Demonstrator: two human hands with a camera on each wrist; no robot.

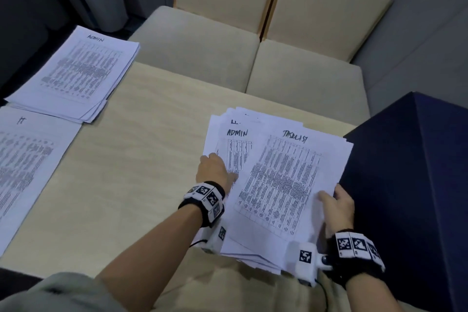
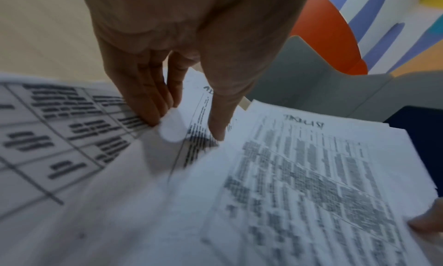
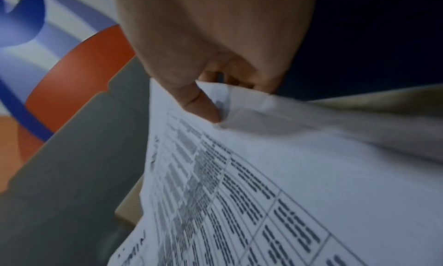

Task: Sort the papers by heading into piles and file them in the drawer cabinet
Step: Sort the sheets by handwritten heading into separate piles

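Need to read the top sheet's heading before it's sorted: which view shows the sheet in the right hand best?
The head view: the tasklist sheet lies whole, heading readable. The left wrist view shows it blurred, the right wrist view only its corner pinched by the right hand.

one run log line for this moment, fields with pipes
phase: sorting | left hand: fingers on ADMIN sheet | right hand: pinches TASKLIST sheet edge | sorted: ADMIN pile, IT pile

left hand (image 1: 215, 170) flat, right hand (image 1: 338, 206) pinching
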